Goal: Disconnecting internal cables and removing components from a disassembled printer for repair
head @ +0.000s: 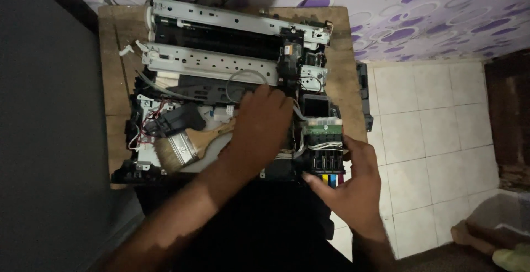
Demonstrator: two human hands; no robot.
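Plainly, a stripped-down printer under two bare hands.
Printer: the opened printer [221,67], covers off, lies on a wooden tabletop [113,34], metal rails and black rollers exposed.
Left hand: the left hand [259,125] rests palm down over the middle of the mechanism, fingers spread toward the carriage [291,56]; its grip is released, closed on nothing I can see.
Right hand: the right hand [356,186] is at the printer's near right corner, fingertips touching the ink tank block [327,168] with its yellow, cyan and magenta windows; whether it pinches the block or only touches it, I cannot tell.
Brush: a paintbrush [190,145] lies on the chassis just beside the left wrist.
Wiring: thin tubes [243,78] and red wires [152,120] run loose across the frame.
Risks: a pull on the tank block could strain the tubes and leak ink; the left palm could snag a wire or bend the green circuit board [323,127]; the forearm could knock the brush into the works.
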